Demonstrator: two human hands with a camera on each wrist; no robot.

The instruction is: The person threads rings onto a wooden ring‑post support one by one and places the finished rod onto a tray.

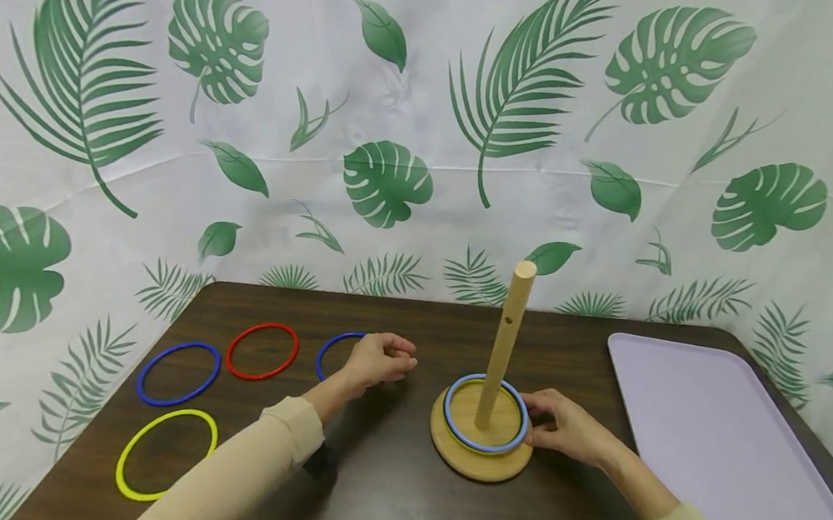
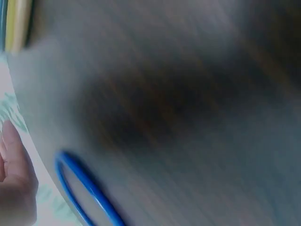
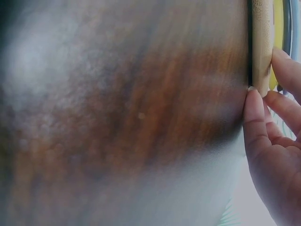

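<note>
A round wooden base with a tall upright peg stands on the table. Around the peg, a light blue ring lies on top of a yellow ring, with a dark ring between them. My right hand pinches the base's right edge; its thumb is at the underside and its fingertips reach over the rim beside the rings. To the left of the base hovers my left hand, fingers loosely bent and holding nothing. Partly hidden behind it lies a blue ring.
On the dark wooden table's left side lie a red ring, another blue ring and a yellow ring, partly covered by my left sleeve. A lilac tray occupies the right side. A leaf-patterned cloth hangs behind the table.
</note>
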